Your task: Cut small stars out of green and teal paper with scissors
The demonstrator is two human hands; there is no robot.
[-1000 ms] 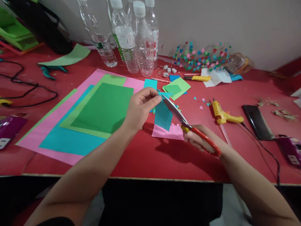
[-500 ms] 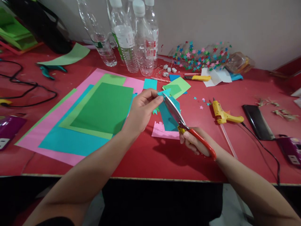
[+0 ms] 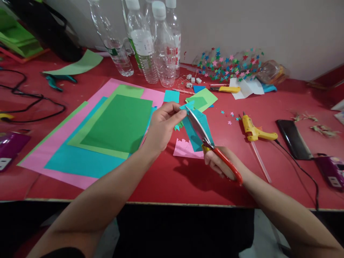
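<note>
Between the thumb and fingers of my left hand [image 3: 165, 123] is a small blue paper piece [image 3: 188, 105]. My right hand [image 3: 220, 161] is wrapped round the red handles of the scissors [image 3: 199, 125], whose blades point up and left and meet the blue piece at their tips. Below the blades a larger blue sheet [image 3: 192, 134] reaches toward the scissors' pivot. A pink scrap [image 3: 185, 148] with a jagged upper edge lies on the red table under it. Small green cut pieces show beside my left fingertips.
Stacked coloured sheets [image 3: 118, 123] lie at the left. Several plastic bottles [image 3: 163, 46] stand at the back. A yellow glue gun [image 3: 254, 130], a black phone [image 3: 292, 138], a yellow cutter [image 3: 228, 89] and small paper stars [image 3: 229, 122] are to the right.
My right hand and the scissor handles have shifted slightly left and the handles look closer together. The larger blue sheet has turned a little. My left hand is almost unmoved.
</note>
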